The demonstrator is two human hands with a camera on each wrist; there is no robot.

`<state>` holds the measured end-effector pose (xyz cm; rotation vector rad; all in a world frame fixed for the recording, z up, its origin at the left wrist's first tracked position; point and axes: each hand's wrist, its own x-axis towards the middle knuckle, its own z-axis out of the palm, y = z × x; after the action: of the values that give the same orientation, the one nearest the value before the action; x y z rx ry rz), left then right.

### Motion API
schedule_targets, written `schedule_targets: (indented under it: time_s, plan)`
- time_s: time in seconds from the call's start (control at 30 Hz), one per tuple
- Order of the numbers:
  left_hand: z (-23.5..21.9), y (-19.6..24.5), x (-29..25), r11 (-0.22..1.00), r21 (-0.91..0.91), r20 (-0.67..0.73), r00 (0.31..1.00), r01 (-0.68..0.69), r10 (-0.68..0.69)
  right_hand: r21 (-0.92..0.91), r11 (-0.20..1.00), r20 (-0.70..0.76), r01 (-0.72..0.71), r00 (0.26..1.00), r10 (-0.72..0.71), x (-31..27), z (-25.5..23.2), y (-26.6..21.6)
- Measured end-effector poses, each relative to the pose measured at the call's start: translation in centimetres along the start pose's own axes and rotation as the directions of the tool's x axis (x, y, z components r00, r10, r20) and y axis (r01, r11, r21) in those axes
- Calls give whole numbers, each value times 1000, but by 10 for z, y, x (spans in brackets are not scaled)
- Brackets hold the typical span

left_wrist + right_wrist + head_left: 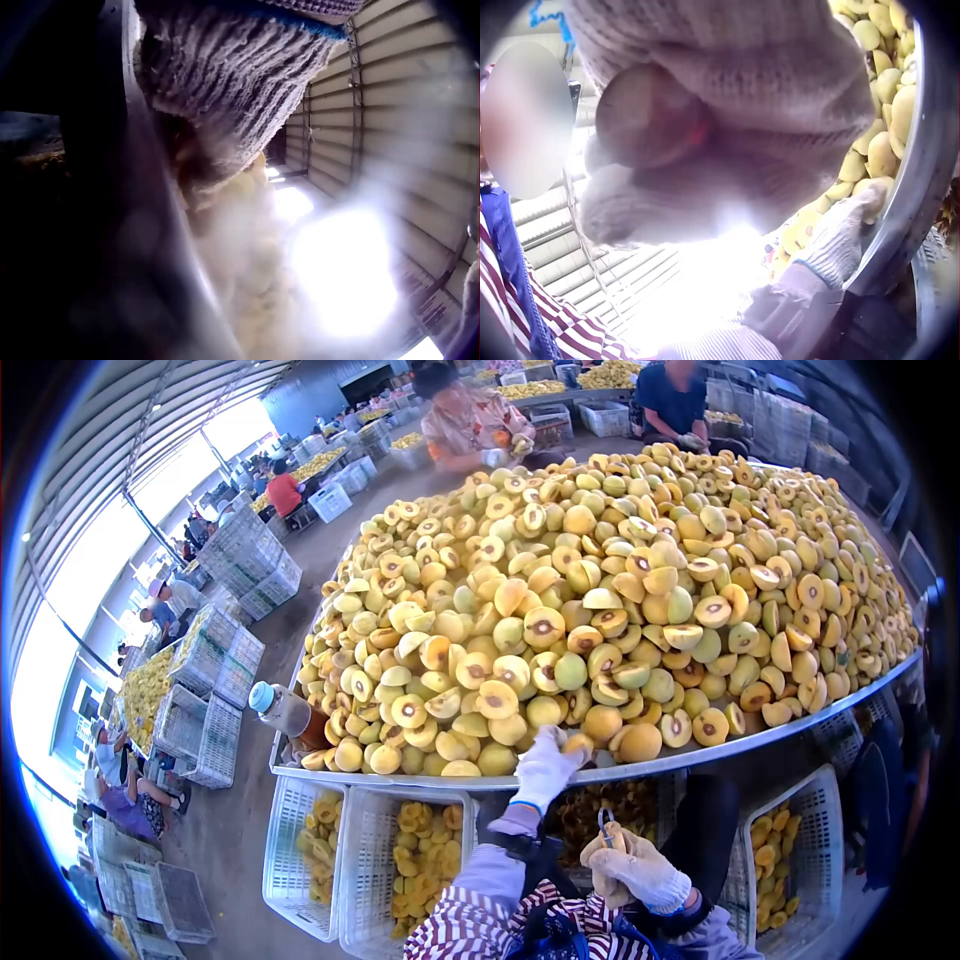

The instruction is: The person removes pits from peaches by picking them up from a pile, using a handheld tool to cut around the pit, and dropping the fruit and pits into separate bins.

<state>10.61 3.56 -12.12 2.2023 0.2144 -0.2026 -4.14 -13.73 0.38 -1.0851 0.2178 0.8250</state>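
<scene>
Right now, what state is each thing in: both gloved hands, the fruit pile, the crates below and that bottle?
Left hand: gloved, reaching onto the table edge, gripping a peach half.
Right hand: gloved, held low, gripping a small metal tool.
Peach halves: heaped high on the table, many cut face up.
Table: loaded to its rim.
White crates: part filled with fruit.
Bottle: capped, lying tilted at the table corner.

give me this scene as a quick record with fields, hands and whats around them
left hand: gloved left hand reaches onto the peach pile's near edge, touching a peach half
right hand: gloved right hand grips a small metal tool
table: metal-rimmed table heaped with halved peaches
below: white crates holding peach pieces
bottle: bottle at table's left edge
</scene>
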Motion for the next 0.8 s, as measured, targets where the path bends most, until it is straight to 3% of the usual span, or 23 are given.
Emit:
schedule_targets:
  time_s: [0.03, 0.07, 0.1, 0.17, 0.23, 0.3, 0.37, 0.47, 0.6, 0.7, 0.8]
  plan:
    - [-1, -2, 0, 985, -168, 0, 1000, 28, -29, -16, 1000, -21, 19, 1000, -19, -2, -1, -3]
    - [-19, 29, -17, 882, -447, 81, 989, 150, -127, -25, 999, -45, 34, 998, -35, -4, -1, -5]
    - [-9, 6, -10, 912, -398, -78, 994, -97, 72, -27, 999, -72, 43, 996, -45, -6, 0, -5]
    - [-34, 50, -47, 653, -753, 104, 995, 83, -6, 61, 994, -94, 92, 992, -86, -2, 1, -4]
    - [-46, 52, -59, 451, -852, 315, 948, 265, 37, -21, 997, -79, 72, 994, -74, 2, -2, -2]
    - [-45, 50, -76, 347, -915, 279, 945, 207, 172, -105, 993, -136, 50, 989, -64, 5, -2, 4]
    - [-43, 64, -96, 275, -947, 208, 969, 166, 132, -362, 925, -178, 116, 965, -191, 11, -4, 11]
    - [-43, 67, -107, 206, -954, 253, 954, 218, 164, -491, 865, -187, 105, 957, -222, 13, -5, 14]
    - [-35, 74, -120, 381, -923, 142, 969, 55, 204, -495, 862, -213, 108, 947, -241, 9, -4, 15]
    - [-31, 82, -131, 397, -918, 97, 979, 18, 180, -474, 873, -238, 115, 938, -253, 9, -2, 19]
    - [-32, 97, -145, 513, -853, 18, 976, -98, 216, -460, 881, -227, 114, 944, -240, 4, 0, 17]
